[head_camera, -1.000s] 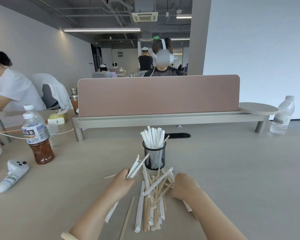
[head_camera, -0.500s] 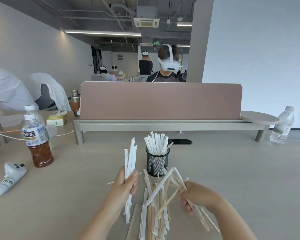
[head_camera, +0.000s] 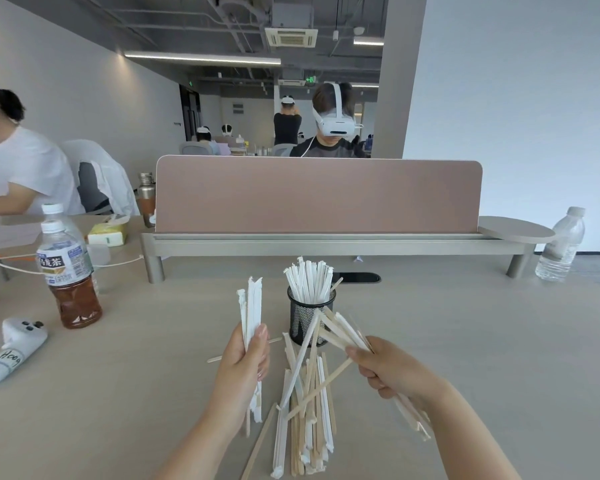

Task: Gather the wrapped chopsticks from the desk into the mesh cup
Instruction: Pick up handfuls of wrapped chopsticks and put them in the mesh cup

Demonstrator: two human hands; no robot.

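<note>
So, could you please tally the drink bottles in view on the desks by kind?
Tea bottles: 1
Clear water bottles: 1
Metal flasks: 1
Total: 3

One head-worn view — forward and down, close over the desk (head_camera: 465,341)

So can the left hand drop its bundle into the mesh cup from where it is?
Probably yes. The left hand holds its wrapped chopsticks upright just left of the mesh cup, with bare desk between. The cup is already crowded with wrapped chopsticks, so fitting them in may be tight.
</note>
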